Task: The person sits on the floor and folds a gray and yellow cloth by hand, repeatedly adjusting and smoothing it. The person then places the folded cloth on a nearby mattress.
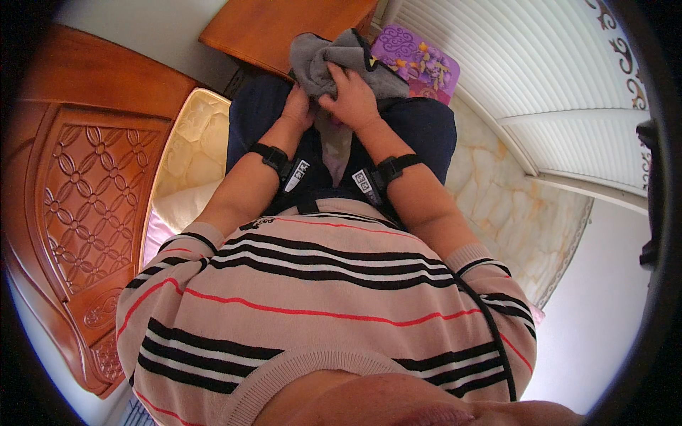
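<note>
A crumpled grey cloth with dark edging (341, 64) lies bunched over and between my knees, at the top middle of the view. My left hand (299, 106) is at the cloth's lower left edge, its fingers partly hidden beneath the folds. On top of the cloth rests my right hand (351, 98), its fingers bent, with the index finger pressed into a fold and the thumb pointing left. Whether the right hand pinches the fabric is hard to tell. Both forearms carry black straps.
A brown wooden cabinet (277, 26) stands just beyond my knees. Right of the cloth is a purple flowered box or stool (426, 69). A carved wooden headboard (96, 202) and a mattress (197, 138) are at left. White slatted doors (511, 69) border the marbled floor (495, 213) at right.
</note>
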